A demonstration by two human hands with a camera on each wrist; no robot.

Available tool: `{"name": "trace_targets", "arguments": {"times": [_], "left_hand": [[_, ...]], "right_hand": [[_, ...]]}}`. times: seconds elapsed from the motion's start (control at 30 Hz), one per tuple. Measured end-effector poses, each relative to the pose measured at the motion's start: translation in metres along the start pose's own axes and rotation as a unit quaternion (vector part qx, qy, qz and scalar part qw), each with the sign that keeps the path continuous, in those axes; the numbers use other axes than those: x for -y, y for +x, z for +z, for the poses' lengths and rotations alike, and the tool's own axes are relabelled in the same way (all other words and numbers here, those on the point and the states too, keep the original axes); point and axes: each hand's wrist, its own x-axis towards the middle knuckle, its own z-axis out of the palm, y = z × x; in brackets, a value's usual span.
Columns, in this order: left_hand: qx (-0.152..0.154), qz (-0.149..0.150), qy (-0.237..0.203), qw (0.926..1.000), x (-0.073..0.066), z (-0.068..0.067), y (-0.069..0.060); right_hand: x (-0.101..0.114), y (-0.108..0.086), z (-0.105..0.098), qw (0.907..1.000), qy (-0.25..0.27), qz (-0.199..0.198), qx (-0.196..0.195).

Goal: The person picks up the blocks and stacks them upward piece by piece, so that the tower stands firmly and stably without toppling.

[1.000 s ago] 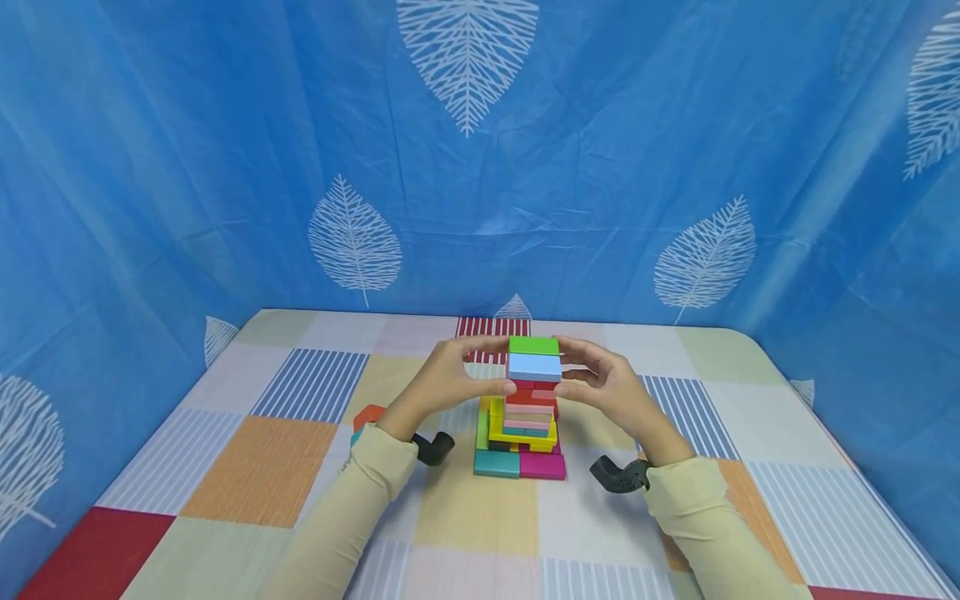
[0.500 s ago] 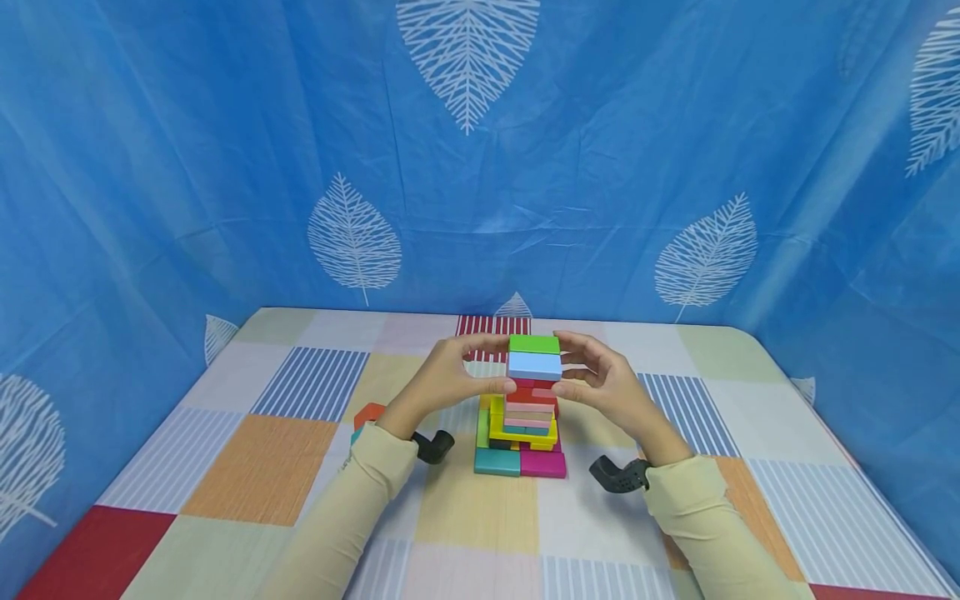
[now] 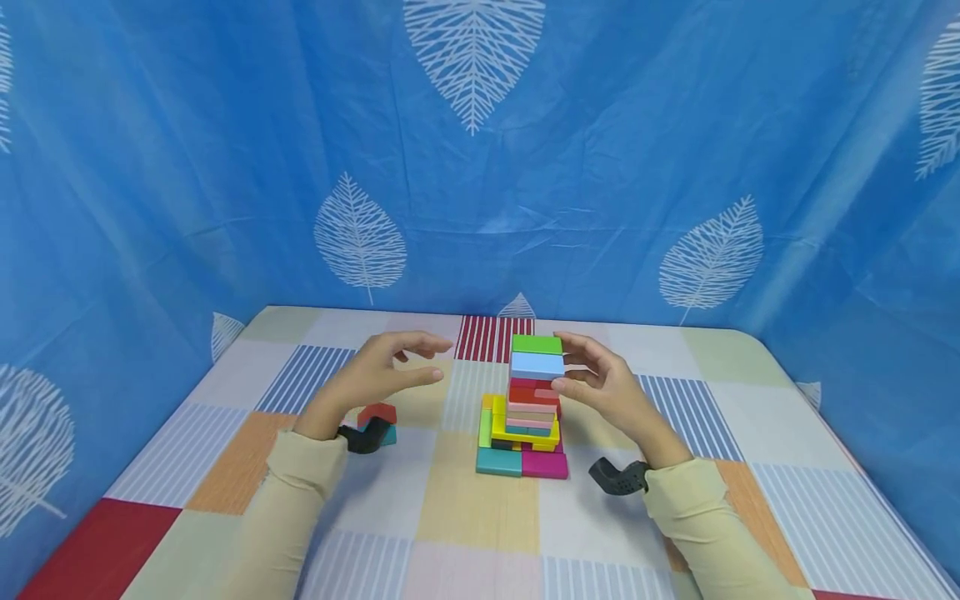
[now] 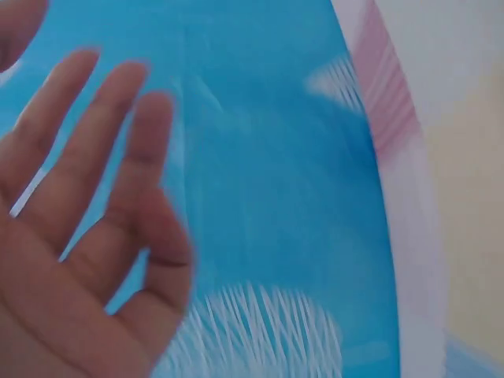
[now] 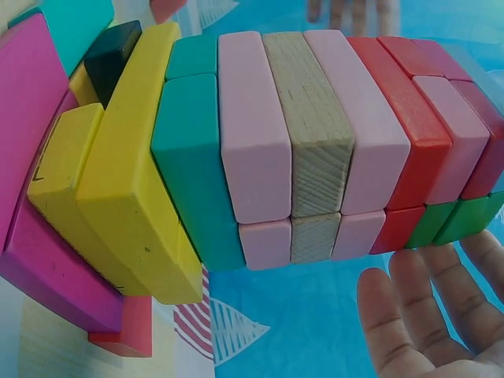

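Note:
A tower of colourful wooden blocks stands upright on the table. It is topped by a light blue block and a green block. My right hand stays at the tower's upper right side, thumb and fingertips at or very near the top blocks. In the right wrist view, the extended fingers lie against or just beside green blocks. My left hand hovers left of the tower, apart from it and holding nothing. Its fingers are spread and loosely bent in the left wrist view.
An orange-red block and a teal block lie under my left wrist. Around the tower's foot, teal and magenta blocks form a wider base. The patchwork-covered table meets a blue curtain behind.
My left hand has let go of the tower's top and moved left, uncovering the orange-red and teal blocks. The right hand keeps its place, and the tower stands as before.

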Motion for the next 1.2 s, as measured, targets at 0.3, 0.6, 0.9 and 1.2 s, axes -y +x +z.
{"name": "trace_targets", "arguments": {"times": [0.3, 0.6, 0.9, 1.2], "left_hand": [[0.090, -0.118, -0.009, 0.9888, 0.052, -0.029, -0.052], [0.056, -0.215, -0.083, 0.9715, 0.080, -0.014, -0.055], [0.037, -0.208, -0.053, 0.9759, 0.078, -0.012, -0.046], [-0.002, -0.178, 0.036, 0.9834, 0.075, -0.009, -0.028]], "right_hand": [[-0.001, 0.001, -0.002, 0.9999, 0.003, -0.008, 0.008], [-0.001, -0.001, -0.001, 1.0000, -0.001, -0.008, 0.005], [0.000, 0.000, -0.002, 0.9998, 0.004, -0.018, 0.006], [-0.004, -0.001, -0.001, 0.9999, 0.008, -0.013, 0.004]]}}
